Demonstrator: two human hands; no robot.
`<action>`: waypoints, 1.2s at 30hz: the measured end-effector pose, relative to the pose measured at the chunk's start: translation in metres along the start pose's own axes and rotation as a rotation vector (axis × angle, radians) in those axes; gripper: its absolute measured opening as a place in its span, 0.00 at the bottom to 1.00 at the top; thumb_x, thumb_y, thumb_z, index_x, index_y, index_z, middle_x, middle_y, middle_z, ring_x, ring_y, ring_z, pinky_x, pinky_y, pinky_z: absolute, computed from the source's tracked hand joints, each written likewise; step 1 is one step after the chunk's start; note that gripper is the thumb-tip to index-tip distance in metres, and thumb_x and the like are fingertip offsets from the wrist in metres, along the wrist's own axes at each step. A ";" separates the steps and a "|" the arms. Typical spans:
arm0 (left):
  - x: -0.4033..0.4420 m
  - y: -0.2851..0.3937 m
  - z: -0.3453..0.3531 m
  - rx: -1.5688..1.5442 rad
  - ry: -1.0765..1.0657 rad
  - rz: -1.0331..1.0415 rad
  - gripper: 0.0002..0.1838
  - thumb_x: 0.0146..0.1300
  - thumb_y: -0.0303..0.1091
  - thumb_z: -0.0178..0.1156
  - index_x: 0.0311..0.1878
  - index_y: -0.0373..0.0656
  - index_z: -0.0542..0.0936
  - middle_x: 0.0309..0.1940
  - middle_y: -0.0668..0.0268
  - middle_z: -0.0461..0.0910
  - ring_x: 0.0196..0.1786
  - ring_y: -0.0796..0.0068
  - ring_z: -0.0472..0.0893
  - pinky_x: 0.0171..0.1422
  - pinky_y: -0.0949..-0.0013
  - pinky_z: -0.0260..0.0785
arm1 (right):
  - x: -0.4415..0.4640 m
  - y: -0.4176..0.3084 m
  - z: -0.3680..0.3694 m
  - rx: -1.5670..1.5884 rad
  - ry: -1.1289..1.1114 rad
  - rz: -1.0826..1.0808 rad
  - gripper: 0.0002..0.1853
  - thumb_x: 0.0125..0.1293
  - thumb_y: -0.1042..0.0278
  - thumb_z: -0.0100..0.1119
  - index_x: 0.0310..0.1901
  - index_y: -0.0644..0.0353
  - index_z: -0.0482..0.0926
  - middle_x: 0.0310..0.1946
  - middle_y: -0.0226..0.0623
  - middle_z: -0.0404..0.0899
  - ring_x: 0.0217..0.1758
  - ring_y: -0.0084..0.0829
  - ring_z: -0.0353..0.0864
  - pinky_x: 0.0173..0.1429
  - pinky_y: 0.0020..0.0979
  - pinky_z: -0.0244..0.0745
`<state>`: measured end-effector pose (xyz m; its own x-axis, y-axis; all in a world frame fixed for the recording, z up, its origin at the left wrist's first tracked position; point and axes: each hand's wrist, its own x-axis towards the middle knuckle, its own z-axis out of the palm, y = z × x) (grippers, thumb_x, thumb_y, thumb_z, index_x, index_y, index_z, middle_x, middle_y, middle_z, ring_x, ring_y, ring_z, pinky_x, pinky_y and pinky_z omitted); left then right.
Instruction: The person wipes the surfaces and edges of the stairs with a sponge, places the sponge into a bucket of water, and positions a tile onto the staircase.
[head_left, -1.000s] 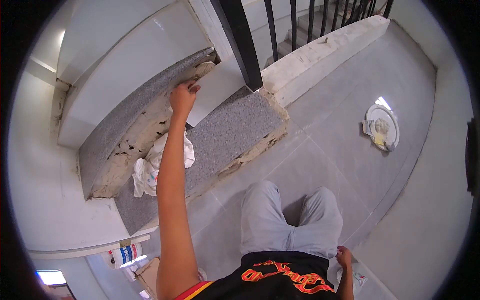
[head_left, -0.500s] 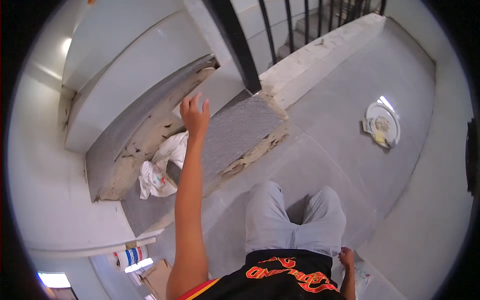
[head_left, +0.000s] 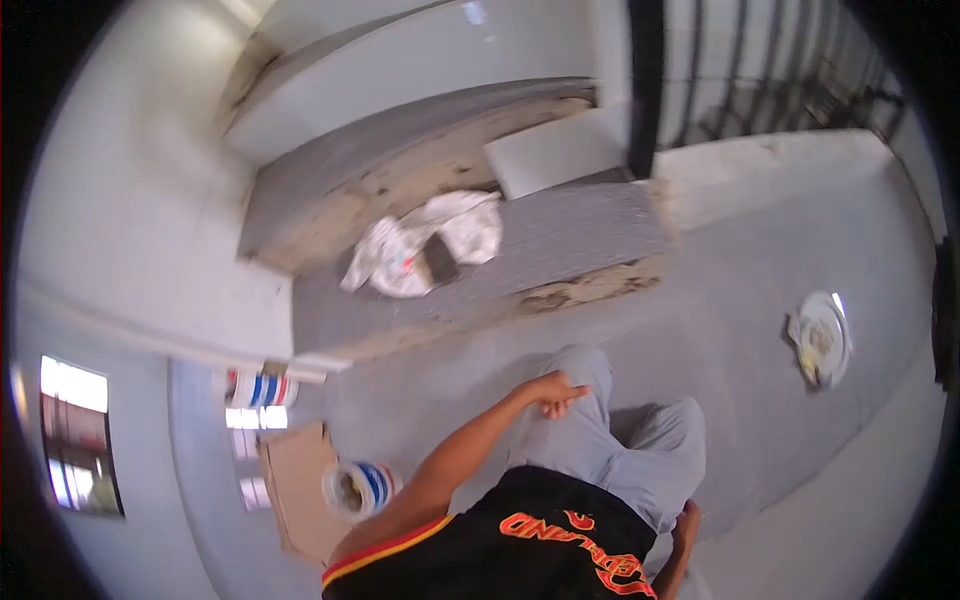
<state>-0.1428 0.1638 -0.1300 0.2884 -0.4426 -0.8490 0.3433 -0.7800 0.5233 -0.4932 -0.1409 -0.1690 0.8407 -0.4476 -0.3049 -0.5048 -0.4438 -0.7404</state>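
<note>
My left hand (head_left: 553, 393) is in front of my grey-trousered thigh, its fingers loosely bent and partly apart, with nothing visible in it. Low beside my right hip hangs my right hand (head_left: 688, 522), blurred, so its fingers do not show clearly. Ahead on the grey step (head_left: 585, 225) lies a crumpled white cloth or bag (head_left: 470, 225), with a dark, flat rectangular object (head_left: 440, 260) on it. Farther along that step, a pale flat tile (head_left: 560, 150) leans against the rough riser. Neither hand touches these things.
A white round plate (head_left: 838, 345) with scraps rests on the floor to the right. Black railing bars (head_left: 735, 75) rise behind a low white curb (head_left: 780, 170). At left are a bucket (head_left: 345, 490), another bucket (head_left: 265, 388) and a cardboard sheet (head_left: 300, 480).
My left hand has come back from over the step to near my thigh, its fingers more bent. The view has turned left, bringing the cardboard and a second bucket into sight.
</note>
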 end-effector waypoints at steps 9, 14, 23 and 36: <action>0.015 0.013 0.008 0.362 0.707 0.205 0.25 0.58 0.54 0.54 0.29 0.36 0.78 0.29 0.53 0.80 0.29 0.62 0.79 0.35 0.59 0.72 | 0.008 0.053 0.002 0.004 -0.180 0.019 0.19 0.51 0.74 0.45 0.44 0.72 0.74 0.36 0.43 0.79 0.40 0.34 0.77 0.45 0.32 0.71; -0.001 -0.006 0.023 0.379 0.847 0.325 0.30 0.57 0.53 0.53 0.52 0.34 0.72 0.59 0.44 0.65 0.66 0.51 0.62 0.64 0.49 0.56 | 0.005 0.010 -0.017 0.089 -0.106 0.054 0.20 0.57 0.71 0.48 0.51 0.72 0.70 0.44 0.47 0.75 0.44 0.37 0.75 0.48 0.33 0.70; -0.051 -0.036 0.089 0.290 0.604 0.086 0.52 0.51 0.62 0.56 0.72 0.50 0.42 0.70 0.43 0.33 0.71 0.37 0.42 0.64 0.29 0.43 | 0.032 -0.117 -0.013 0.018 0.135 -0.050 0.25 0.64 0.60 0.55 0.57 0.68 0.66 0.51 0.48 0.71 0.48 0.42 0.74 0.53 0.37 0.70; -0.033 -0.043 0.088 0.473 0.572 0.101 0.58 0.48 0.66 0.57 0.72 0.44 0.37 0.67 0.32 0.35 0.68 0.28 0.46 0.62 0.33 0.50 | 0.032 -0.135 0.035 -0.592 0.032 -0.335 0.20 0.55 0.55 0.58 0.47 0.56 0.77 0.52 0.37 0.73 0.60 0.44 0.65 0.61 0.50 0.57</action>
<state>-0.2454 0.1728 -0.1307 0.7625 -0.3233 -0.5604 -0.0930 -0.9120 0.3996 -0.3910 -0.0681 -0.1003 0.9688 -0.2304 -0.0917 -0.2480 -0.9086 -0.3361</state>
